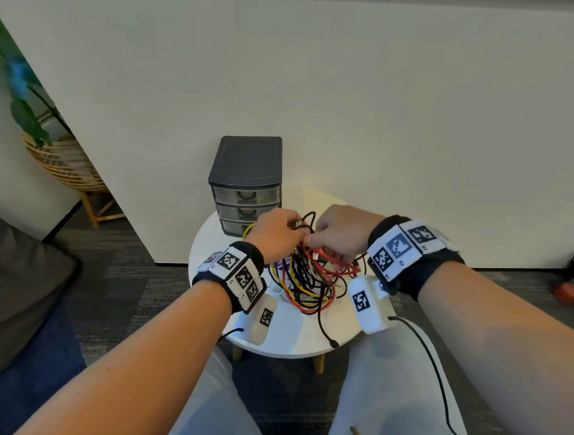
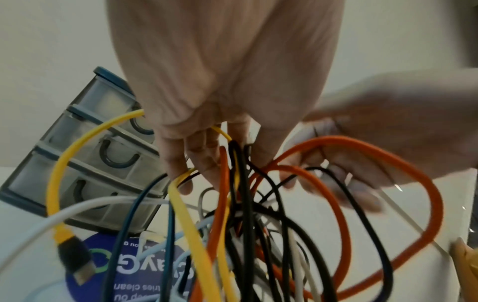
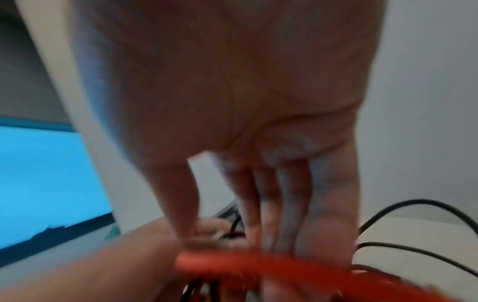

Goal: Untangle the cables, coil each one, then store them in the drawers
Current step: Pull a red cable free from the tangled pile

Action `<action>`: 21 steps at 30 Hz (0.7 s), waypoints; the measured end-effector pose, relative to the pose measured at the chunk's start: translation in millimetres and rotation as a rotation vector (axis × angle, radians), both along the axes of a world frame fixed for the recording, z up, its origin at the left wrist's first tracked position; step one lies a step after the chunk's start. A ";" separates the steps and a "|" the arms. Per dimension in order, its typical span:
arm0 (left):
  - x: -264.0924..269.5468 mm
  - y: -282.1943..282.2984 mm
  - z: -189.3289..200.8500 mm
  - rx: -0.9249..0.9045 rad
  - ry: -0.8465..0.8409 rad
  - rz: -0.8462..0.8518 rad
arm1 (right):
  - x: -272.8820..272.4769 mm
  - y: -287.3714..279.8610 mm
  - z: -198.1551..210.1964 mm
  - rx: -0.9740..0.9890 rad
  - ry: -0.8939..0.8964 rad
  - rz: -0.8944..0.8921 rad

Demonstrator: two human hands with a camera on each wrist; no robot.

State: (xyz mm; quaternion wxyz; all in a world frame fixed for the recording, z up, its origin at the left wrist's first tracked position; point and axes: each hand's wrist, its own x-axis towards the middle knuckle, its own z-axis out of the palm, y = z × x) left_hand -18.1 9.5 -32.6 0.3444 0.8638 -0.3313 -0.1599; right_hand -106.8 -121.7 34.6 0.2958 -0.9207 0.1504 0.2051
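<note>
We see the cable tangle (image 1: pixel 309 277) lifted partly off the round white desk (image 1: pixel 212 247), its lower loops still on the surface. Left hand (image 1: pixel 275 236) grasps a bunch of strands at the top: yellow, orange and black run up between its curled fingers (image 2: pixel 181 163). Right hand (image 1: pixel 341 234) is just beside it, fingertips pinching a red cable (image 3: pixel 258 265) (right wrist view is blurred, so the exact grip is unclear). The drawer unit (image 1: pixel 246 182) stands at the back of the desk, touching the tangle's far side, all three drawers closed. A yellow cable's plug (image 2: pixel 75 259) dangles over a blue label.
</note>
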 end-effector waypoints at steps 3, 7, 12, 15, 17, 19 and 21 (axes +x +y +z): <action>-0.6 3.4 3.0 0.039 0.067 -0.051 | -1.2 5.0 -5.1 -0.072 -0.032 0.066; -1.1 10.0 0.2 0.043 0.070 -0.085 | -2.0 1.6 1.7 0.161 -0.163 -0.119; 1.6 14.3 1.1 0.077 0.013 0.003 | -7.3 -10.9 29.7 0.584 -0.503 -0.148; 6.0 18.9 6.4 0.049 0.064 -0.022 | -10.0 -21.3 34.0 0.714 -0.622 -0.183; 4.0 22.4 8.9 0.043 0.092 -0.057 | -11.0 -26.9 37.6 0.812 -0.689 -0.226; 2.3 23.8 6.7 0.044 0.088 -0.062 | -10.6 -27.9 42.7 0.813 -0.739 -0.226; 1.6 23.3 4.4 0.040 0.071 -0.041 | -10.6 -27.3 47.8 0.794 -0.765 -0.215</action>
